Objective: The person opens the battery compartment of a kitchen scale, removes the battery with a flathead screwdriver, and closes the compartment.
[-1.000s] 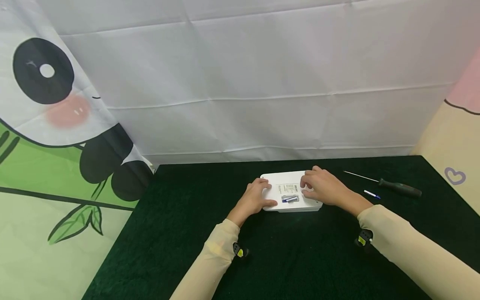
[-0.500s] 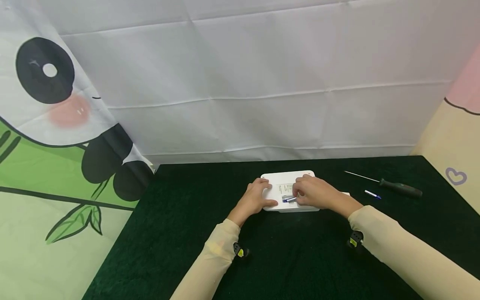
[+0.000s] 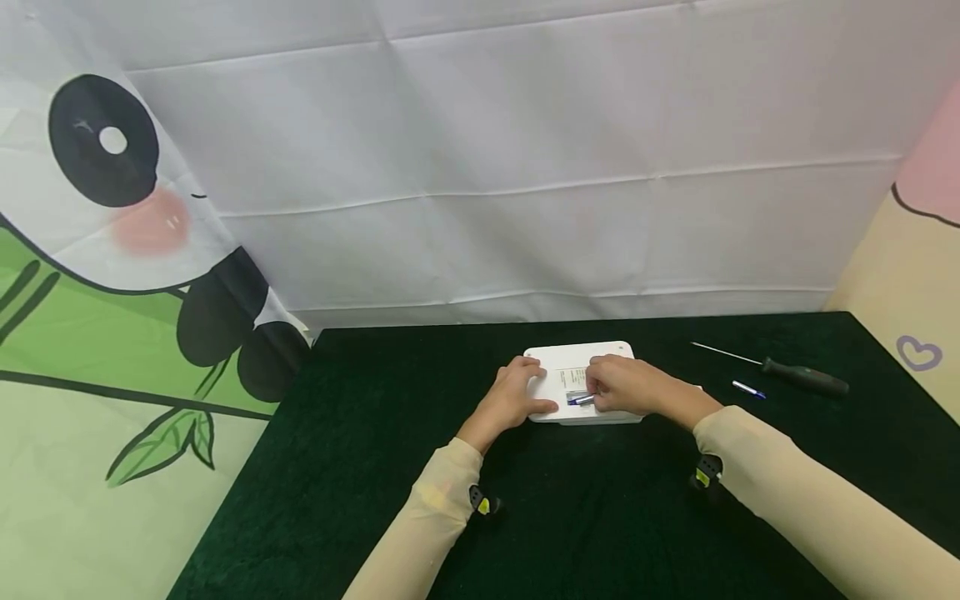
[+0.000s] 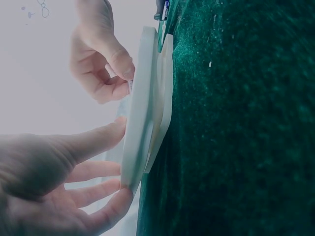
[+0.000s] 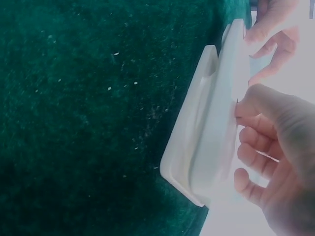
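Note:
A white flat device (image 3: pixel 551 357) lies with its labelled face up, a small battery compartment near its front edge. In the compartment sits a blue-and-silver battery (image 3: pixel 576 401), slightly tilted. My right hand (image 3: pixel 626 387) pinches the battery's right end between thumb and forefinger; in the left wrist view a bit of the battery (image 4: pixel 130 86) shows at those fingertips. My left hand (image 3: pixel 516 393) rests on the device's left side, fingers spread, thumb near the front edge. The right hand covers the device's right part in the head view.
To the right on the dark green cloth (image 3: pixel 585 517) lies a second battery (image 3: pixel 748 390). Beside it is a screwdriver (image 3: pixel 806 379) with a dark handle, its shaft pointing left. A white cloth backdrop (image 3: pixel 480 250) hangs behind the table.
My right hand has moved left from the device's right side to the battery in the compartment and now pinches its end. The left hand stays on the device.

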Available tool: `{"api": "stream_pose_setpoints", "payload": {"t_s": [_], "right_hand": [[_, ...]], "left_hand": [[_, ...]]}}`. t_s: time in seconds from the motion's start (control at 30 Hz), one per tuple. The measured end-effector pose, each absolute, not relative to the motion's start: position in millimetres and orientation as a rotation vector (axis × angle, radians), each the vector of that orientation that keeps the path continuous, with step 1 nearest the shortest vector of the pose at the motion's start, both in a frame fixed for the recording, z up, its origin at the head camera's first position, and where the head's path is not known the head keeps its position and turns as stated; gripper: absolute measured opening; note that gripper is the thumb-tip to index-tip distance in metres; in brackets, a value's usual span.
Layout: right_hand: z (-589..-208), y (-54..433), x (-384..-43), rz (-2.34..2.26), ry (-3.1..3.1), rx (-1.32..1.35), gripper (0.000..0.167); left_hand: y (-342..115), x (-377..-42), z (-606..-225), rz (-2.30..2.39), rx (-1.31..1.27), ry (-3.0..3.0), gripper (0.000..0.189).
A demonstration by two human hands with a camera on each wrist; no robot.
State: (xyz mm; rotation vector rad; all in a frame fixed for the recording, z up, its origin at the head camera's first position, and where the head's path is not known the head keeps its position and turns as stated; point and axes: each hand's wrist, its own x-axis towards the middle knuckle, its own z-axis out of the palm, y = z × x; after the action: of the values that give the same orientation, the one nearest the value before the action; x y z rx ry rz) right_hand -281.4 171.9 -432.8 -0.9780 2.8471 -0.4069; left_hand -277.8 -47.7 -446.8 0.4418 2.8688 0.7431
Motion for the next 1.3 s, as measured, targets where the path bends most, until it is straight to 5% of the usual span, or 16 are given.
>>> {"api": "stream_pose_setpoints", "payload": {"t_s": [1.3], "right_hand": [[-439.3, 192.8, -277.6, -0.541, 2.974, -0.872, 0.014]], "left_hand": [[-48.8, -276.5, -446.8, 0.717, 0.432, 2.888, 0.057]]}}
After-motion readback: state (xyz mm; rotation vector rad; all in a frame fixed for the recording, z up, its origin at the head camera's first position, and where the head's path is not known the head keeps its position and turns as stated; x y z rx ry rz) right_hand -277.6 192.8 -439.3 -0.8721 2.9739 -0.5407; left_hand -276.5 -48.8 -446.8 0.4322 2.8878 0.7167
